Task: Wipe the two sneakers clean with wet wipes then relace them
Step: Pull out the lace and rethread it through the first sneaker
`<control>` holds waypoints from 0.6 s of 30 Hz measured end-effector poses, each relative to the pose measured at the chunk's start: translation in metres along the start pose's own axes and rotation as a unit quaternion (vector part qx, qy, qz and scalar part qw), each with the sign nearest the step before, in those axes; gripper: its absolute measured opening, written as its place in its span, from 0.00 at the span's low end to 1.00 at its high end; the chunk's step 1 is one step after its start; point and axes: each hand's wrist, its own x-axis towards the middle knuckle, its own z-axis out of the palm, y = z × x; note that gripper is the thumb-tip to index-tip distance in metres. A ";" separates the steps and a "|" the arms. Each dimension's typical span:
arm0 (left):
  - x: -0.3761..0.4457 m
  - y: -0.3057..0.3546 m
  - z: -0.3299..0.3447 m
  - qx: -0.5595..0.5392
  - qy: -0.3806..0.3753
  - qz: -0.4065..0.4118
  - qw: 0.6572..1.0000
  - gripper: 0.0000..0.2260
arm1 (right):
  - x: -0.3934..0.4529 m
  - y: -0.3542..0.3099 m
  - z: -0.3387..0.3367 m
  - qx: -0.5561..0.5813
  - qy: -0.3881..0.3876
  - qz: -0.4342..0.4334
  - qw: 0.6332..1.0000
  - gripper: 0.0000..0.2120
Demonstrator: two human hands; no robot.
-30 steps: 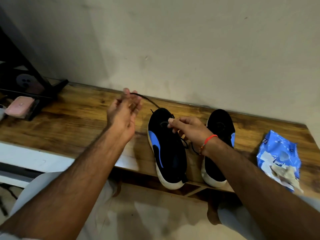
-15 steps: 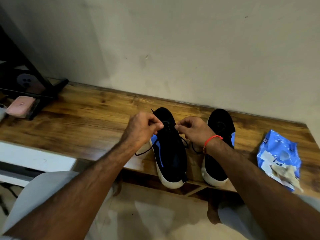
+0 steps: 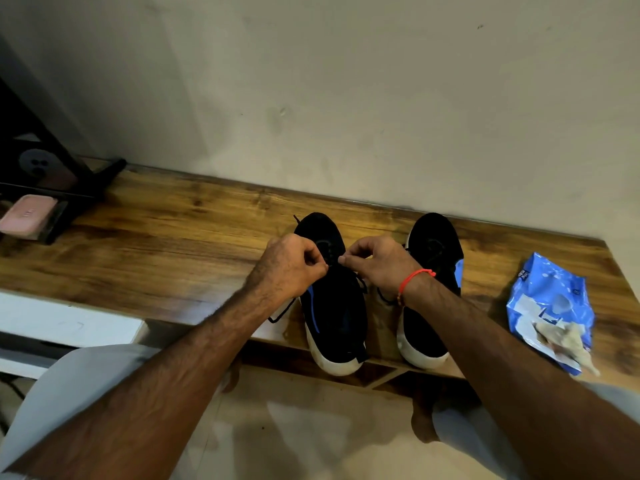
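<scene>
both hands' grip, left hand [image 3: 289, 268] and right hand [image 3: 379, 263], pinch the lace [image 3: 360, 282] over the left sneaker [image 3: 334, 306].

The left hand [image 3: 289, 268] has come down from its raised pull (lace in fingers) beside the right hand [image 3: 377, 261].

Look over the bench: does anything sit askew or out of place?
Yes. Both sneakers, left and right, overhang the bench front edge at the heels. A crumpled used wipe lies on the blue wipes pack.
</scene>
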 end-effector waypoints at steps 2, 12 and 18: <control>0.000 0.000 0.002 -0.003 0.005 0.001 1.000 0.02 | 0.000 -0.001 0.000 0.003 -0.003 -0.003 1.000 0.07; 0.006 -0.003 0.008 -0.028 0.006 0.019 0.999 0.01 | 0.001 0.009 0.000 0.108 -0.033 -0.008 0.994 0.03; 0.009 -0.009 0.014 -0.075 0.006 0.008 0.997 0.03 | 0.005 0.009 0.000 0.131 -0.059 0.020 0.989 0.04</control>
